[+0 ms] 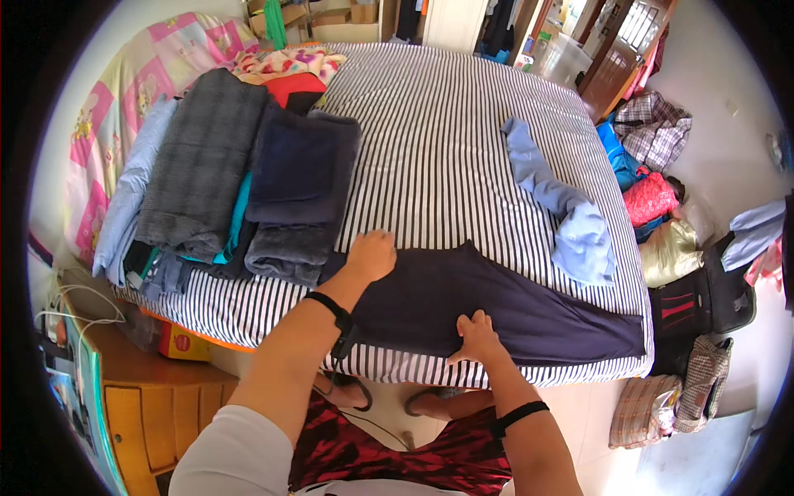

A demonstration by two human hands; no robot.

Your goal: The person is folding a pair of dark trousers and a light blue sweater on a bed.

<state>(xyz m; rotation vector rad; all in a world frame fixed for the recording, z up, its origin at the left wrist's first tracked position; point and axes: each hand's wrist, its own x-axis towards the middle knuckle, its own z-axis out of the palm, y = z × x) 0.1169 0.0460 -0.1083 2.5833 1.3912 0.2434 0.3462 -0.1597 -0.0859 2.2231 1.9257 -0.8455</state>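
Observation:
A pair of dark trousers (422,297) lies stretched across the near part of a bed with a striped sheet (428,142). My left hand (372,253) rests with curled fingers on its upper left part; whether cloth is pinched there is hidden. Spread fingers of my right hand (474,336) touch the dark cloth near its lower edge. Left of my hands are folded dark clothes (294,167) on a grey fleece piece (288,251), beside a folded dark grey ribbed garment (201,155). A crumpled light blue garment (552,192) lies further back at the right.
A patterned pink cover (142,93) is at the bed's back left. A wooden cabinet (167,415) with cables above it stands at the near left. Bagged clothes (651,198), an open black suitcase (688,304) and checked cloth bundles (648,409) line the floor on the right.

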